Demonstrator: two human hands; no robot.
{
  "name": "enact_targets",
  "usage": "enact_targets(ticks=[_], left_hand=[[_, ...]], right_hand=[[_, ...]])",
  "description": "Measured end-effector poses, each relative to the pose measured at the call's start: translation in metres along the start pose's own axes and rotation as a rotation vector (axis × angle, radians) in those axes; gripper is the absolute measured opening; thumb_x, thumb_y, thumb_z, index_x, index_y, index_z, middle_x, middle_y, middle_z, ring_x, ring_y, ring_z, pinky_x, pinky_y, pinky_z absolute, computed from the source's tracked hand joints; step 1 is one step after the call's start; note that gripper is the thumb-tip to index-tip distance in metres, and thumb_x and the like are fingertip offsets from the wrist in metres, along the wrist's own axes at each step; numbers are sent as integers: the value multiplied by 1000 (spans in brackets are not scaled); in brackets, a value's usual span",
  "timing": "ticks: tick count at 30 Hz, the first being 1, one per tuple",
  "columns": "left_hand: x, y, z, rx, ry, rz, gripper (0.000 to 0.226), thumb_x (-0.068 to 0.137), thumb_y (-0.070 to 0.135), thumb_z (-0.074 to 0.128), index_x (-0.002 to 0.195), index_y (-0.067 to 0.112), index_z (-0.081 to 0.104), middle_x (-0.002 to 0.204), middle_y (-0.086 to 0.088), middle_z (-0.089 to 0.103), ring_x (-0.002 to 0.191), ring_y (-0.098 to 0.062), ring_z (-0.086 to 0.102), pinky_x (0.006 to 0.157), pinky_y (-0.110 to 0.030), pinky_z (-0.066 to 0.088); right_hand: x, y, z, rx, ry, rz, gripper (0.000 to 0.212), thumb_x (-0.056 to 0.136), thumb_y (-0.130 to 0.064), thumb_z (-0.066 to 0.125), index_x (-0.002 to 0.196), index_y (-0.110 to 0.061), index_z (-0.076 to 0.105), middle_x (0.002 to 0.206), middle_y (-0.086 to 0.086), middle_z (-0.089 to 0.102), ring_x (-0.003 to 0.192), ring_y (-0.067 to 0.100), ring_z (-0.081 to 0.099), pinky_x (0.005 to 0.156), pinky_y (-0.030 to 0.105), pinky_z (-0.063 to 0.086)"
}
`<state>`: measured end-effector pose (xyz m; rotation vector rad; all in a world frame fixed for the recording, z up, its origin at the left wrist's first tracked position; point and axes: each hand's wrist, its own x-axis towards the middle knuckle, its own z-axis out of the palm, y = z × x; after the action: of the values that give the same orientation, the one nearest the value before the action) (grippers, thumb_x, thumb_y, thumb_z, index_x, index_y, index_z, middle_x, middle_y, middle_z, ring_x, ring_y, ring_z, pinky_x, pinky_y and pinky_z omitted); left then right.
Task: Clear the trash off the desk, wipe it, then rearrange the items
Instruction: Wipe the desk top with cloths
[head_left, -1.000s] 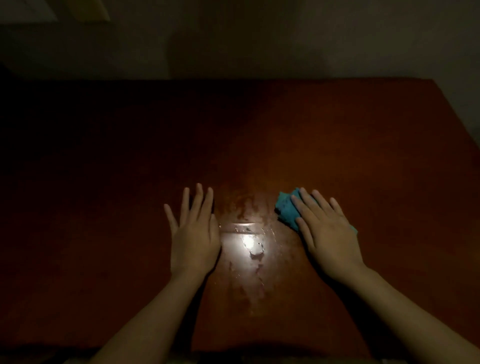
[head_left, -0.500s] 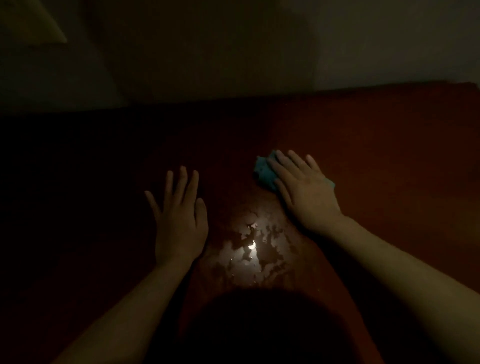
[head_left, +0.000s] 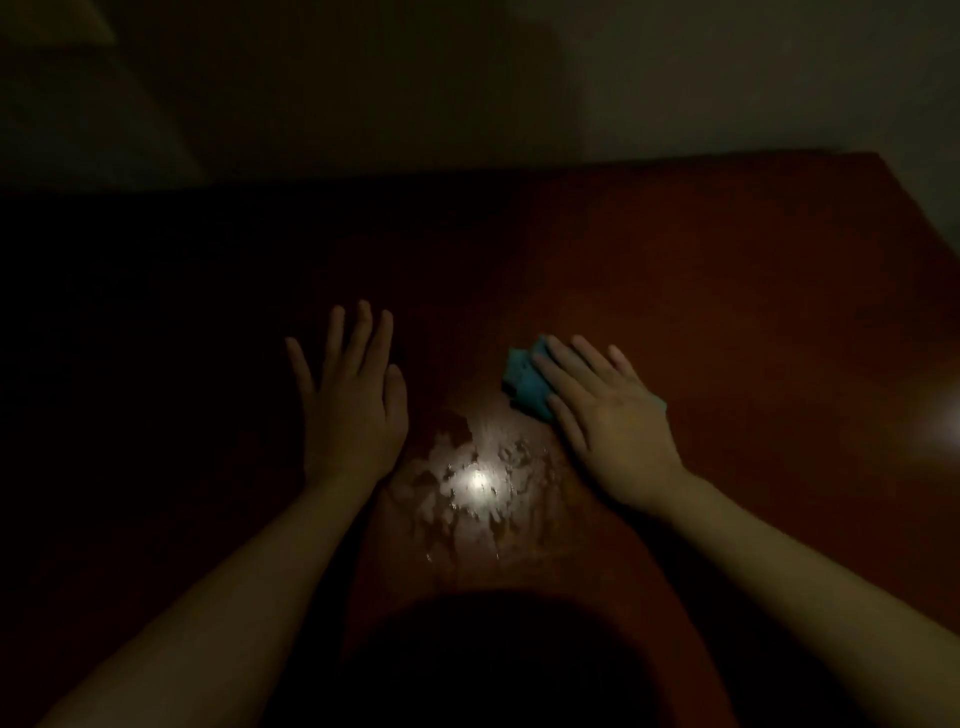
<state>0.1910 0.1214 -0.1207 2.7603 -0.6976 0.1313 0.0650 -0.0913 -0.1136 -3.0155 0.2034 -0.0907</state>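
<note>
A dark red-brown desk (head_left: 727, 291) fills the dim view. My right hand (head_left: 602, 415) lies flat with straight fingers on a teal cloth (head_left: 524, 382), pressing it onto the desk; most of the cloth is hidden under the palm. My left hand (head_left: 353, 400) rests flat on the desk to the left, fingers spread, holding nothing. Between the hands a wet, streaky patch (head_left: 478, 488) reflects a bright light.
A pale wall (head_left: 675, 78) runs behind the desk's far edge. The desk's right edge slants down at the far right. The left part of the desk is in deep shadow. A dark round shadow (head_left: 493, 660) covers the near middle.
My right hand has slid the cloth back and forth across the desk by the wet patch. The camera has shifted. My left hand stays flat in place.
</note>
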Motion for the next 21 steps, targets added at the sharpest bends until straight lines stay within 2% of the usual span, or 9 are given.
enact_targets(ticks=[3,6,8,11,15,17,19,21], left_hand=[[-40,8,-4,2,-16,-3,62,95,40,12,151,16,24,159,-4,19,148,-19,3,116,-48,-15],[-88,14,-12,7,-30,-30,60,96,39,12,151,17,23,158,-3,20,148,-18,4,117,-49,-12],[-119,18,-17,1,-31,-58,59,97,39,13,151,18,22,158,-1,19,148,-15,3,118,-48,-12],[-165,31,-23,-16,-37,-64,57,98,40,13,150,18,23,156,1,20,148,-14,4,117,-46,-14],[-212,50,-27,-40,-56,-56,57,97,40,13,149,19,25,155,2,22,147,-15,7,117,-44,-14],[-225,53,-28,-25,-43,-90,58,97,39,14,149,19,25,156,2,22,147,-14,5,117,-44,-15],[-233,52,-29,-10,-30,-120,59,96,40,12,150,19,24,157,2,19,147,-12,2,117,-43,-17],[-241,53,-30,4,-37,-112,61,95,42,9,151,20,23,158,3,17,147,-12,0,116,-41,-19]], right_hand=[[-24,-22,3,-34,4,-135,47,99,-35,28,141,-20,43,148,3,41,137,24,37,116,40,18],[-98,-38,-4,-33,-113,-344,47,100,-36,30,144,-23,39,151,-1,36,140,19,31,117,38,14],[-143,-32,-10,-24,-167,-402,47,101,-38,29,146,-26,35,153,-4,32,141,15,27,117,36,13],[-169,-4,-16,-21,-160,-367,47,102,-40,20,147,-28,31,152,-5,32,141,13,27,117,35,15],[-147,-17,-10,-24,-64,-90,55,102,-42,7,141,-24,40,145,0,44,134,21,41,115,40,24],[-144,-37,-6,-29,-51,-20,56,102,-42,6,138,-22,44,142,2,47,132,24,45,111,45,25],[-158,-51,-4,-42,-37,-122,49,102,-40,18,138,-22,45,143,2,46,133,22,43,110,48,21],[-186,-58,-3,-44,-37,-261,46,99,-38,27,140,-24,43,145,0,44,135,20,40,114,45,20]])
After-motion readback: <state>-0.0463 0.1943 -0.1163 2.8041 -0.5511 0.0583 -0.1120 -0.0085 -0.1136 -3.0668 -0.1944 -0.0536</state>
